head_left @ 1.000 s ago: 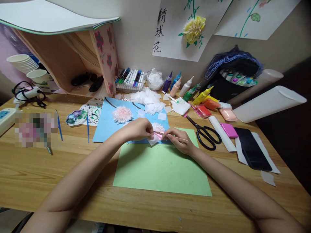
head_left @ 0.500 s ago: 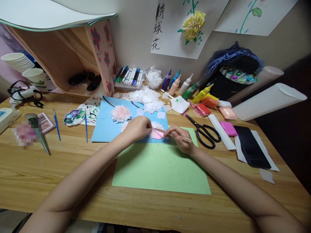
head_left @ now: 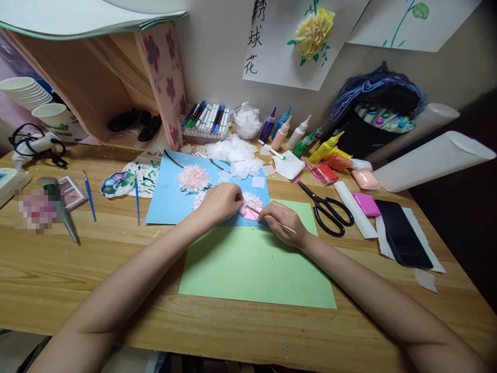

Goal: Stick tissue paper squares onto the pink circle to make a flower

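Note:
My left hand is closed in a pinch on a small pink tissue square at the lower right corner of a blue paper sheet. My right hand grips a thin wooden stick, whose tip rests on the same pink square. A finished pink tissue flower is stuck on the blue sheet, and a paler tuft sits just above the pink square. A green paper sheet lies under and in front of both hands.
Black scissors lie right of my hands, with a dark phone and clay packs beyond. A pile of white tissue squares, glue bottles and markers line the back. Brushes lie at left.
Both hands have shifted slightly up onto the blue sheet's corner with the pink square. The right hand has tilted the stick down onto it.

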Tool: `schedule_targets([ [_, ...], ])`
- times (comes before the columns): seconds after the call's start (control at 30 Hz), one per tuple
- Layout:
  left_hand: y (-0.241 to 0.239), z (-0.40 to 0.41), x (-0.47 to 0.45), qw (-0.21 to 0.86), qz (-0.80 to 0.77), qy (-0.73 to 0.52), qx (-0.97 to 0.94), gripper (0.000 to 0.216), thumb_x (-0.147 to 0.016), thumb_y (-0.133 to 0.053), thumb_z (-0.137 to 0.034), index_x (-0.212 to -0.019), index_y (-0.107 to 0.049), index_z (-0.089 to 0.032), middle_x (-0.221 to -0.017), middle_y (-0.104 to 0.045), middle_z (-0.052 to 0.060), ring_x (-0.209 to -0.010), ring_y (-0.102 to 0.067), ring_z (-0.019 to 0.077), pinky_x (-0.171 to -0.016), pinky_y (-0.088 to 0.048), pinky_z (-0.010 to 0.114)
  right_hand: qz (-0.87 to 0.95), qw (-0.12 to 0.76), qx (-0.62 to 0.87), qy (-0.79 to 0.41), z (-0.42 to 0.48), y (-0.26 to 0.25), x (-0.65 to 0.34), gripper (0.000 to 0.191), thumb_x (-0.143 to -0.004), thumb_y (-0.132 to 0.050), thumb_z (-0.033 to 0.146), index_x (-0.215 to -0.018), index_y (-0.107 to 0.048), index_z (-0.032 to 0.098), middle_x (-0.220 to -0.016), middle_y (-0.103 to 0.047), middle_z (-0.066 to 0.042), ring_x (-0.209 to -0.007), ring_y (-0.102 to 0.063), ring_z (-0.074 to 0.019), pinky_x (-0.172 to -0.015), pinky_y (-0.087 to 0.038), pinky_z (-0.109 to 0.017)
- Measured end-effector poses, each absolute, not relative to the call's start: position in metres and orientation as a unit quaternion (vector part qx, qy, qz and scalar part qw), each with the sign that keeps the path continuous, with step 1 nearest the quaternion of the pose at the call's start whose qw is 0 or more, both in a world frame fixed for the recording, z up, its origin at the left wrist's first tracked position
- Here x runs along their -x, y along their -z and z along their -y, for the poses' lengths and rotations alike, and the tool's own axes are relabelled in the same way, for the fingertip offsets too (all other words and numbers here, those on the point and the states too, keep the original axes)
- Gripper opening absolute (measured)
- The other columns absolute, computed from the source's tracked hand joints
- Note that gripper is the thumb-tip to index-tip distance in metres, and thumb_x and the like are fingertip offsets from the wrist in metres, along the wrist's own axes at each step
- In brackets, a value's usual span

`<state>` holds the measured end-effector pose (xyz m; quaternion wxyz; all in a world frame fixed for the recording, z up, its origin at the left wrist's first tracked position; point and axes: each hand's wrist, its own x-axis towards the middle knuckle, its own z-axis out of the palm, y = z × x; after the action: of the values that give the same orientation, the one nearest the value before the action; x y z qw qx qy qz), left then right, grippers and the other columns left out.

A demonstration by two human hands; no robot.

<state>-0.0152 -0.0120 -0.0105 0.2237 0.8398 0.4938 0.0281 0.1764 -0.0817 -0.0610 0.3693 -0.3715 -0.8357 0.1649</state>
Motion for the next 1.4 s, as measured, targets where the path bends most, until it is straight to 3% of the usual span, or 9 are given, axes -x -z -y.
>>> schedule_targets([
  [0.33, 0.013, 0.004, 0.019, 0.219, -0.490, 0.001, -0.844, 0.021, -0.079, -0.048, -0.020, -0.078, -0.069, -0.017, -0.083, -0.070, 0.007, -0.075, -0.060, 0.0177, -0.059, -0.036, 0.025, 0.798, 0.373, 0.442, -0.172, 0.080, 0.057, -0.169, 0.034, -0.097, -0.030, 0.028, -0.077, -0.056, 0.019, -0.069, -0.062, -0.005, -0.067, -0.058, -0.0152, -0.065, -0.044, -0.027],
  [0.57, 0.017, 0.003, 0.019, 0.222, -0.478, 0.000, -0.850, 0.023, -0.075, -0.049, -0.013, -0.081, -0.070, -0.016, -0.084, -0.071, 0.007, -0.078, -0.062, 0.0179, -0.065, -0.040, 0.026, 0.652, 0.389, 0.584, -0.286, 0.056, 0.035, -0.143, 0.046, -0.094, -0.030, 0.048, -0.064, -0.051, 0.020, -0.053, -0.061, -0.002, -0.050, -0.060, -0.0146, -0.054, -0.045, -0.025],
  [0.7, 0.016, 0.005, 0.019, 0.214, -0.474, -0.002, -0.854, 0.022, -0.075, -0.049, -0.012, -0.080, -0.070, -0.016, -0.084, -0.071, 0.008, -0.076, -0.062, 0.0180, -0.065, -0.040, 0.026, 0.626, 0.367, 0.635, -0.265, 0.038, 0.026, -0.131, 0.051, -0.092, -0.031, 0.052, -0.058, -0.052, 0.020, -0.043, -0.057, -0.003, -0.048, -0.061, -0.0172, -0.053, -0.045, -0.027],
  [0.87, 0.016, 0.006, 0.018, 0.199, -0.478, 0.000, -0.856, 0.022, -0.074, -0.048, -0.012, -0.078, -0.070, -0.016, -0.082, -0.070, 0.008, -0.074, -0.061, 0.0183, -0.062, -0.038, 0.026, 0.636, 0.368, 0.601, -0.315, 0.035, 0.021, -0.136, 0.051, -0.091, -0.035, 0.050, -0.057, -0.053, 0.018, -0.045, -0.060, -0.003, -0.042, -0.057, -0.0142, -0.048, -0.042, -0.024],
  [1.07, 0.019, 0.004, 0.020, 0.187, -0.467, -0.004, -0.864, 0.021, -0.075, -0.047, -0.015, -0.068, -0.067, -0.016, -0.073, -0.068, 0.008, -0.069, -0.059, 0.0190, -0.056, -0.032, 0.026, 0.729, 0.315, 0.528, -0.303, 0.038, 0.007, -0.152, 0.052, -0.081, -0.054, 0.054, -0.047, -0.058, 0.015, -0.047, -0.059, -0.002, -0.045, -0.050, -0.0103, -0.048, -0.036, -0.023],
  [1.23, 0.018, 0.004, 0.020, 0.201, -0.467, 0.001, -0.861, 0.021, -0.074, -0.048, -0.015, -0.072, -0.069, -0.017, -0.072, -0.068, 0.007, -0.068, -0.058, 0.0181, -0.056, -0.032, 0.026, 0.726, 0.292, 0.536, -0.316, 0.034, 0.011, -0.147, 0.051, -0.086, -0.046, 0.052, -0.058, -0.065, 0.015, -0.051, -0.059, 0.000, -0.049, -0.048, -0.0098, -0.052, -0.034, -0.023],
  [1.4, 0.018, 0.004, 0.020, 0.198, -0.471, 0.003, -0.860, 0.022, -0.073, -0.048, -0.014, -0.074, -0.070, -0.017, -0.073, -0.069, 0.007, -0.069, -0.059, 0.0180, -0.057, -0.033, 0.026, 0.727, 0.290, 0.550, -0.292, 0.032, 0.016, -0.143, 0.049, -0.090, -0.041, 0.050, -0.055, -0.053, 0.016, -0.052, -0.054, 0.002, -0.052, -0.047, -0.0101, -0.054, -0.033, -0.023],
])
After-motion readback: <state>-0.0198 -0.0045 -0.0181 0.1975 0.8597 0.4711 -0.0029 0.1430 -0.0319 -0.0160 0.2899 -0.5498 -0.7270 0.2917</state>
